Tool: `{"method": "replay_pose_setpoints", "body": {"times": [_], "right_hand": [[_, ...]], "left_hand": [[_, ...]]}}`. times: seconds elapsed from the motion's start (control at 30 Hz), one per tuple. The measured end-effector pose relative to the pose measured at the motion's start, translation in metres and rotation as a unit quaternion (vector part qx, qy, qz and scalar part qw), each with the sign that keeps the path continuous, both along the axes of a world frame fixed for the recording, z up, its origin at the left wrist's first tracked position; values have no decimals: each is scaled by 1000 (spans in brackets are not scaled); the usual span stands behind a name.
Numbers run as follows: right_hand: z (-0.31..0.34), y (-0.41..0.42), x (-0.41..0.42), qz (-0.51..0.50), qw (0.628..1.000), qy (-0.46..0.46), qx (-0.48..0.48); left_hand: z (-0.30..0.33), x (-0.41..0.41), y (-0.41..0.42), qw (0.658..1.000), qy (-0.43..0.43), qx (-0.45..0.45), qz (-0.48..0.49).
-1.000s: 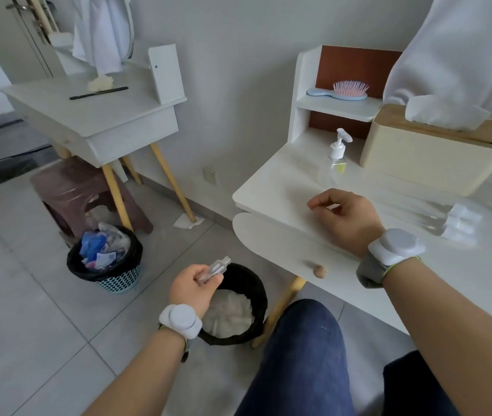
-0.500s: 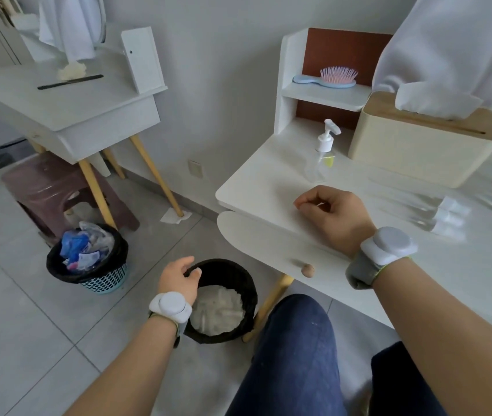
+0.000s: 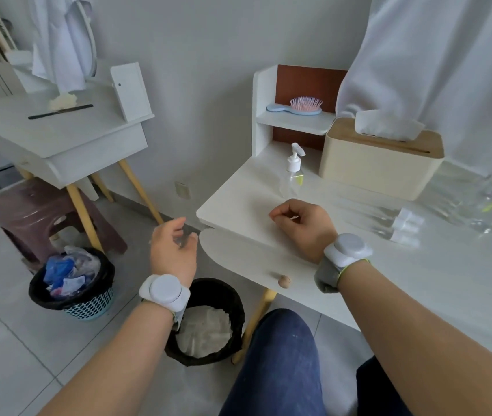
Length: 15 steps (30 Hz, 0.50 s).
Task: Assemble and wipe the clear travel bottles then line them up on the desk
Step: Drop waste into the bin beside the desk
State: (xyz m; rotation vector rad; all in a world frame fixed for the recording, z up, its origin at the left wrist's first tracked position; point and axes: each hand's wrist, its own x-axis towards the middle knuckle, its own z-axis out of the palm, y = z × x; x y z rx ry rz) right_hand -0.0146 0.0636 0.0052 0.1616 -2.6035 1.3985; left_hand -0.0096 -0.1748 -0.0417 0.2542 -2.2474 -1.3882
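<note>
Room: grey tiled floor, grey wall, second white table far left.
Desk (image 3: 238, 187): white, on the right.
Tissue box (image 3: 379, 163): far right on desk.
Black bin (image 3: 208, 295): on floor, near desk edge.
Clear travel bottles (image 3: 388, 223): lying blurred on desk, right of right hand.
Pump bottle (image 3: 292, 172): upright, left of tissue box.
Right hand (image 3: 301, 226): resting on desk, fingers curled, holding nothing visible.
Left hand (image 3: 172, 250): above floor, left of desk, fingers loosely spread, empty.

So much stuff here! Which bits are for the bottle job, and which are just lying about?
For the job:
clear travel bottles lying on the desk
pump bottle
tissue box
black bin holding used tissues

Just lying about:
hairbrush on the shelf
blue bin
stool
other white table
</note>
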Motion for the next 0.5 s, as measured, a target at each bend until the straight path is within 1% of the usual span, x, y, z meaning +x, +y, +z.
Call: {"method": "replay_pose_setpoints", "body": {"times": [0.13,0.27,0.4,0.5], "right_hand": [[10,6,-3,-14,999,23,-32],[30,13,-12,-50,994,73,-67],[56,23,-29,-94,985,141,-37],[71,30,-45,-106,979,172,-12]], "left_hand": [[28,-8,26,997,45,-17,-52],[49,-21,53,991,41,-37,-122],[58,-38,80,985,25,-43,-167],[57,-50,95,981,12,-44,-191]]}}
